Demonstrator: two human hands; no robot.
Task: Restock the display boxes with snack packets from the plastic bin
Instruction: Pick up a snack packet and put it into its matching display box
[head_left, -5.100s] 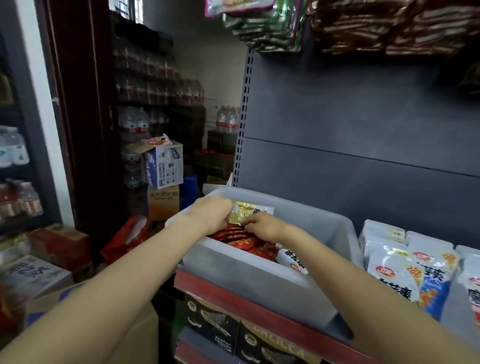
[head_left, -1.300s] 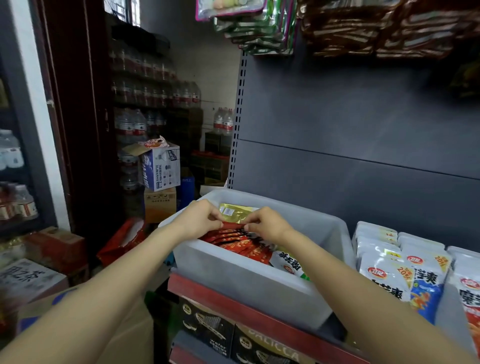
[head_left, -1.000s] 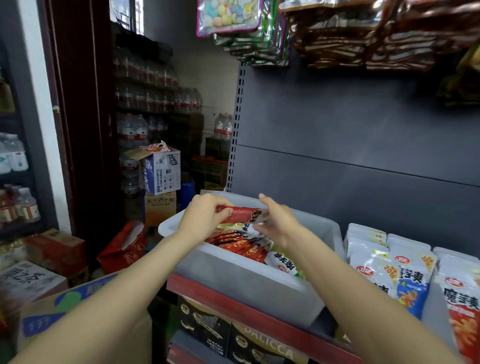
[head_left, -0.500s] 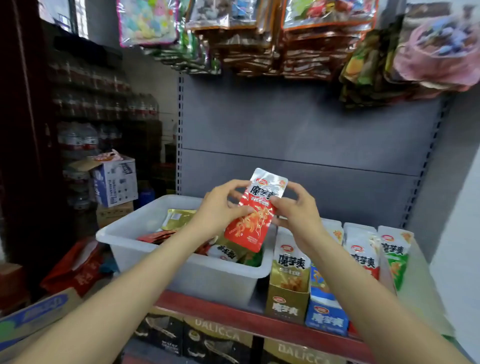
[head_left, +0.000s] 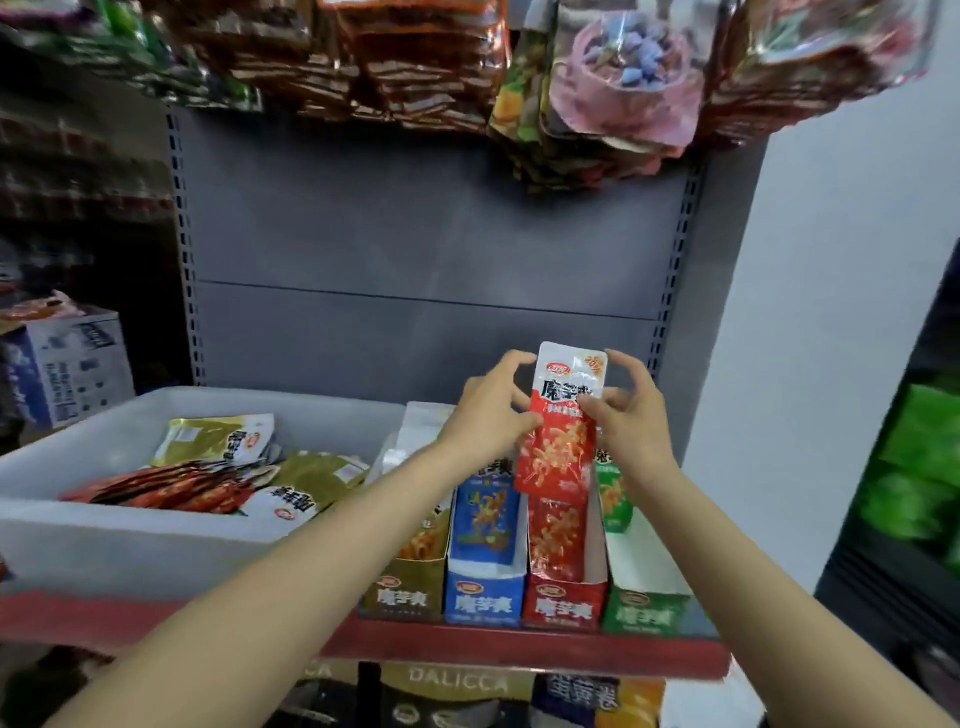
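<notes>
Both hands held one red snack packet (head_left: 561, 431) upright above the row of display boxes. The left hand (head_left: 491, 410) gripped the packet's left edge, thumb on the printed face and fingers curled behind. The right hand (head_left: 631, 415) pinched the right edge, with fingers curled round the upper corner. Each grip was closed on the packet; neither hand held anything else.

The packet's lower edge hung directly above the red display box (head_left: 565, 597), which already contained matching red packets. The box stood third in a row of four on the red-edged shelf (head_left: 519, 649):

1. Brown display box (head_left: 402, 597), at the left end.
2. Blue display box (head_left: 483, 595).
3. Red display box.
4. Green display box (head_left: 647, 610), at the right end.

The white plastic bin (head_left: 130, 545) stood on the same shelf, just beside the brown box on its left. It contained loose red, gold and olive packets (head_left: 208, 478). Bagged goods (head_left: 597, 88) hung above, in front of the grey back panel (head_left: 415, 234).
</notes>
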